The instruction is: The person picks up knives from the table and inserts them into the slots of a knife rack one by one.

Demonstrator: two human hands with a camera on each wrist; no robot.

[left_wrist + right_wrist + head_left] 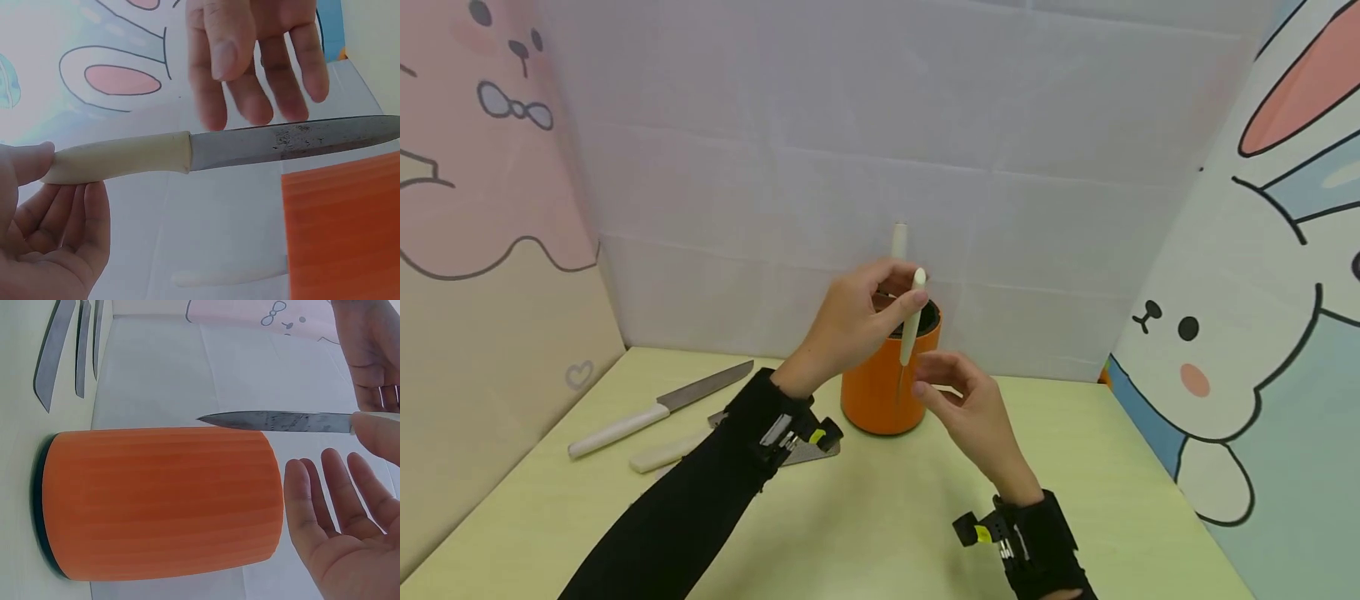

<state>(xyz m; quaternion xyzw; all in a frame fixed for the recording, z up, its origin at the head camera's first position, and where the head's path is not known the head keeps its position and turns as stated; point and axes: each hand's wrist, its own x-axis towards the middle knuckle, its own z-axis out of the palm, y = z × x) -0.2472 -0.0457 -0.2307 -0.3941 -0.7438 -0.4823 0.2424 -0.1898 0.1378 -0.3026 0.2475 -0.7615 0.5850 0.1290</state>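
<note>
My left hand (856, 312) pinches the butt of a cream-handled knife (125, 156) between thumb and fingers. The blade points down in front of an orange knife holder (876, 392), outside its wall. My right hand (966, 400) is beside the knife where handle meets blade, fingers loosely bent and holding nothing. In the left wrist view, its fingertips hang close over the blade. The holder's dark opening is partly covered by my left hand. Another pale knife handle (899, 240) sticks up from the holder behind that hand.
A white-handled knife (625, 429) lies on the pale table (865, 533) at left. Next to it is a second pale handle (662, 454), with blades partly hidden under my left forearm. A white wall sheet (775, 167) hangs behind; printed cartoon panels (1247, 358) stand at both sides.
</note>
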